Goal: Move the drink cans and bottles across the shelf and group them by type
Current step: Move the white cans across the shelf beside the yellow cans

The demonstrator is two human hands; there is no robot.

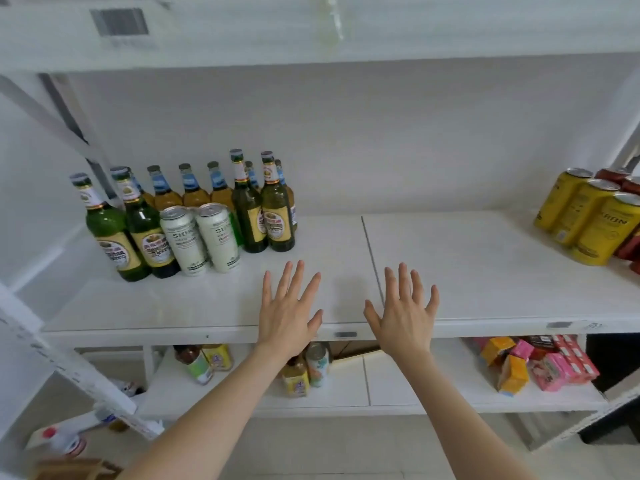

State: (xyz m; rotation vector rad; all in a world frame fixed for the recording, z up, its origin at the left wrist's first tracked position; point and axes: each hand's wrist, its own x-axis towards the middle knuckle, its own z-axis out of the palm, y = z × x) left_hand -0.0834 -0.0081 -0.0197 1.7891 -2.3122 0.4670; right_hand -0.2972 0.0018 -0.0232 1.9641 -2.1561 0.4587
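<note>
At centre left, green bottles [138, 233] and two white cans [199, 237] stand mixed on the shelf [485, 271]; at lower centre the left hand [289, 313] and right hand [403, 313] hover empty, fingers spread; probably best to grip each white can round its middle and carry it upright toward the yellow cans [588, 216] at far right.

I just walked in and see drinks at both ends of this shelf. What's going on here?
A person faces the shelf with the left hand and right hand open, fingers spread, over its front middle, holding nothing. On the left stand green bottles, amber bottles behind them and two white cans. Yellow cans and red cans sit at the far right. The types look only partly grouped.
</note>
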